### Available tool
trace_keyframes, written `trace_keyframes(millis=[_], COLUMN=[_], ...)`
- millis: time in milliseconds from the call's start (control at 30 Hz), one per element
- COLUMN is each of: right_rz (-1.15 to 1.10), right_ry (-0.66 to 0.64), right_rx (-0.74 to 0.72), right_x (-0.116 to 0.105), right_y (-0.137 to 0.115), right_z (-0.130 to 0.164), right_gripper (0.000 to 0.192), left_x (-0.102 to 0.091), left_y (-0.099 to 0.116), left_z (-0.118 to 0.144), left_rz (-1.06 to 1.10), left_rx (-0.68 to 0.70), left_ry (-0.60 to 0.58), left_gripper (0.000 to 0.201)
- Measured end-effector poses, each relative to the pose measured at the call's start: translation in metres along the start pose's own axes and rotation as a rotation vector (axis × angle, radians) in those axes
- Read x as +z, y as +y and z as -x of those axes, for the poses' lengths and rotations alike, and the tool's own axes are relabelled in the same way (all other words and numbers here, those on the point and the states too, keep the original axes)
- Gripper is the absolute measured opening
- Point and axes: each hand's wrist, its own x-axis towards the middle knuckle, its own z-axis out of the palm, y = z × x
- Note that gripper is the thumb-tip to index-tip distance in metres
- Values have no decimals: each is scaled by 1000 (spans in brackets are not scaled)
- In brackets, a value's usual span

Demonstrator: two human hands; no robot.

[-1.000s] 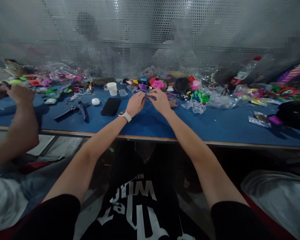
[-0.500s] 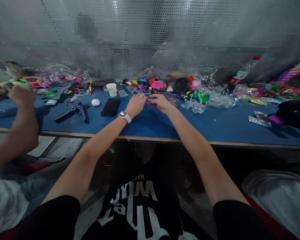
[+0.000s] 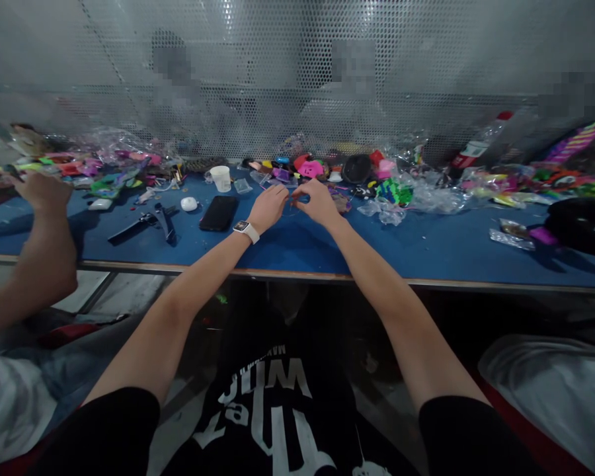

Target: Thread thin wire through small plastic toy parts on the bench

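Hands meet over the middle of the blue table: the person's left hand and right hand sit close together, fingertips nearly touching, all fingers curled in narrow around something tiny between them. What that small thing is I cannot tell; it is too slight to make out, and it stays pinched just above the tabletop between the two hands. One white-strapped watch wraps the left wrist.

Just left of the left hand lies one black phone, flat on the blue surface. Beyond it sit one small white earbud case and one white cup, upright, near the back of the table. Further left rests one black hand tool with long handles, lying on its side.

Behind the hands a row of bright plastic pieces in pink, purple, green and red runs along the perforated metal screen, too many and too jumbled to count. Crumpled clear bags lie just right of the right hand. One bottle with a red cap leans far right at the screen.

At the left edge, a co-worker's hand holds something thin above the table, well apart from the person's own hands.
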Motion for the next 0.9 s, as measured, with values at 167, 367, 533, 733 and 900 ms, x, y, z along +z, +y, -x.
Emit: trace_keyframes(millis=[167, 367, 533, 733, 900], right_rz=[-87, -545, -840, -588, -406], right_ry=[75, 48, -93, 134, 147], right_rx=[72, 375, 635, 400, 225], right_x=[-4, 2, 4, 2, -6], right_y=[-12, -14, -6, -17, -24], right_z=[0, -3, -4, -3, 1], right_gripper=[29, 63, 71, 62, 43], left_x=[-5, -6, -6, 0, 5], left_y=[2, 7, 12, 10, 3], left_z=[0, -1, -1, -1, 0], left_rz=[17, 44, 50, 92, 188], left_rx=[9, -13, -6, -90, -95], left_ry=[3, 8, 3, 28, 64], left_gripper=[34, 32, 28, 24, 22])
